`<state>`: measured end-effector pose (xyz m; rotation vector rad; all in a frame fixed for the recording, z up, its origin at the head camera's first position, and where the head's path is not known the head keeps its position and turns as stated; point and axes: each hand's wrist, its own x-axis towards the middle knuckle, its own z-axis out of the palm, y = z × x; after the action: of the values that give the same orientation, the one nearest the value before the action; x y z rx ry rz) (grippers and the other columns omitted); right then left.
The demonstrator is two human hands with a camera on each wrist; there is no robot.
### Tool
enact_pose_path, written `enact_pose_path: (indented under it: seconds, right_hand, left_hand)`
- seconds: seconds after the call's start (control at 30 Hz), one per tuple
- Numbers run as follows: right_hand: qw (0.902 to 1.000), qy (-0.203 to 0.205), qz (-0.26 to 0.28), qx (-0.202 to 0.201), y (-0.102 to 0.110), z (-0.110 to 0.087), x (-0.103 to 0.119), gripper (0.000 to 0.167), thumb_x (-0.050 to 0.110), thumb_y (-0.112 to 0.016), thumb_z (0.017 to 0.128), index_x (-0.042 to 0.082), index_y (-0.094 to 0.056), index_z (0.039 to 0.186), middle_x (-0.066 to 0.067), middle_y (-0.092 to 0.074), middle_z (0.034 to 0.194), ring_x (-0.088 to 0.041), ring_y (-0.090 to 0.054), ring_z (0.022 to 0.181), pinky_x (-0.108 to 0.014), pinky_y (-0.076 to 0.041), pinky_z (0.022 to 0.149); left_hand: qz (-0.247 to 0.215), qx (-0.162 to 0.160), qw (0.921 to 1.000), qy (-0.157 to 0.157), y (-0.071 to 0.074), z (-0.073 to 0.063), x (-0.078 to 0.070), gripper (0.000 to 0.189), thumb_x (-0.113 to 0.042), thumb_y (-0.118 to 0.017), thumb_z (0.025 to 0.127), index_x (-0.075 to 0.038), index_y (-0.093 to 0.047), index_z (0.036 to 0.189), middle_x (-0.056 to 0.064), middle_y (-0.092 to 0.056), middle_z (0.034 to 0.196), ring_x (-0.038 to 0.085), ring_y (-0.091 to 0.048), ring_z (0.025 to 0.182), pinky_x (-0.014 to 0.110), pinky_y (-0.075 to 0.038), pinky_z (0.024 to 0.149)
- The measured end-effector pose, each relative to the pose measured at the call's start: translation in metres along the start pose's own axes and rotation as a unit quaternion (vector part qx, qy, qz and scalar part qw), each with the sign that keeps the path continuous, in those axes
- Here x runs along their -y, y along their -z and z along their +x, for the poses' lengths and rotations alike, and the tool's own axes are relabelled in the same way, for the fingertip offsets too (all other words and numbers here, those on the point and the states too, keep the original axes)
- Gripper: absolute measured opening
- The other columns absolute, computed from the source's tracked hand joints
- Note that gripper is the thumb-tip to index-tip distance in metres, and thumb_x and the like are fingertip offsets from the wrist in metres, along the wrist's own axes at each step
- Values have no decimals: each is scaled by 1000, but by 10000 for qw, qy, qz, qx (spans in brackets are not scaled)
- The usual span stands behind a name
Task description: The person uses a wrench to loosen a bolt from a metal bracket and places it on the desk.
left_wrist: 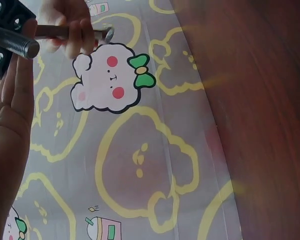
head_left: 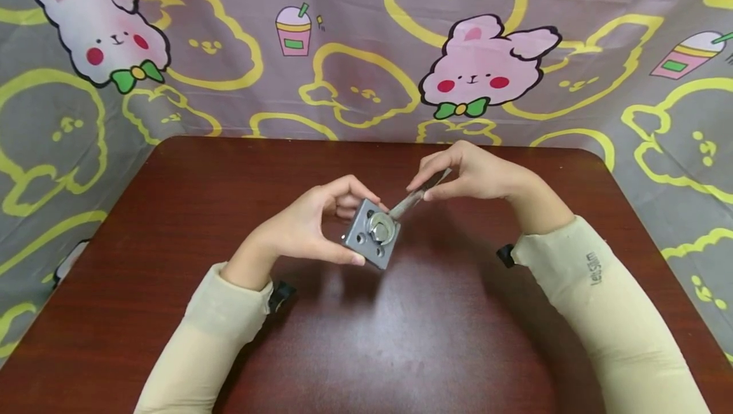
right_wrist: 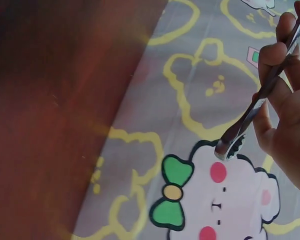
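My left hand [head_left: 306, 223] holds a grey square plate [head_left: 368, 250] with round holes by its edges, thumb below and fingers above. A hex bolt head [head_left: 379, 231] shows on the plate's face. From the other side, the left wrist view shows the bolt's threaded shank [left_wrist: 21, 45] sticking out. A metal wrench [head_left: 408, 204] is pinched between the thumb and fingers of my right hand [head_left: 478, 172]. One wrench end lies around the bolt head; whether it is a closed ring is unclear. The wrench's free toothed end [right_wrist: 232, 147] points away in the right wrist view.
Both hands are raised above a dark red-brown table [head_left: 229, 172]. Behind it and at its sides hangs a grey curtain [head_left: 355, 39] with yellow outlines and cartoon rabbits. A partly hidden light and dark object [head_left: 70, 262] is beyond the table's left edge.
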<state>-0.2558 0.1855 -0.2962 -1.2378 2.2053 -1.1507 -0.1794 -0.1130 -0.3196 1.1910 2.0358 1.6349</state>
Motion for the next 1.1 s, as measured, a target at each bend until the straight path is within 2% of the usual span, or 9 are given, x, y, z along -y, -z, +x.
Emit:
enact_pose_path:
  seconds: [0.13, 0.33, 0.6, 0.9, 1.1]
  right_hand:
    - [9995, 226, -95, 218, 7, 6, 5, 24, 5, -77, 85, 14, -78, 108, -6, -70, 88, -15, -56, 75, -27, -51, 57]
    - [9973, 524, -110, 501, 11, 12, 10, 24, 3, -76, 84, 14, -78, 106, -3, -72, 89, -17, -59, 80, -32, -51, 73]
    - [9965, 507, -146, 655, 12, 15, 15, 22, 1, -77, 83, 11, -78, 103, 1, -73, 91, -17, -62, 84, -30, -51, 80]
    - [9955, 690, -564, 334, 18, 10, 22, 25, 0, -77, 82, 15, -78, 102, 4, -72, 93, -16, -60, 86, -29, -50, 78]
    - [9945, 569, -819, -309, 17, -6, 10, 26, 3, -78, 82, 17, -79, 104, 7, -72, 93, -13, -60, 86, -26, -49, 75]
  left_hand:
    - [-77, 118, 9999, 84, -1, 1, 1, 66, 5, -86, 67, 1, -51, 122, 17, -71, 116, 20, -71, 103, 38, -57, 96]
    - [-239, 431, 9986, 209, -4, 3, 1, 64, 5, -85, 69, 2, -51, 122, 17, -72, 114, 20, -71, 102, 38, -58, 94]
    - [-399, 753, 9960, 255, -7, 5, 4, 63, 3, -85, 70, 2, -50, 123, 18, -71, 115, 21, -71, 104, 38, -57, 95]
    - [-323, 559, 9971, 397, -5, 5, 4, 64, 5, -84, 69, 2, -50, 123, 18, -71, 114, 20, -71, 104, 38, -58, 94]
    - [-110, 259, 9991, 325, -3, 1, 2, 65, 4, -86, 68, 2, -50, 123, 18, -71, 114, 18, -71, 103, 37, -58, 94]
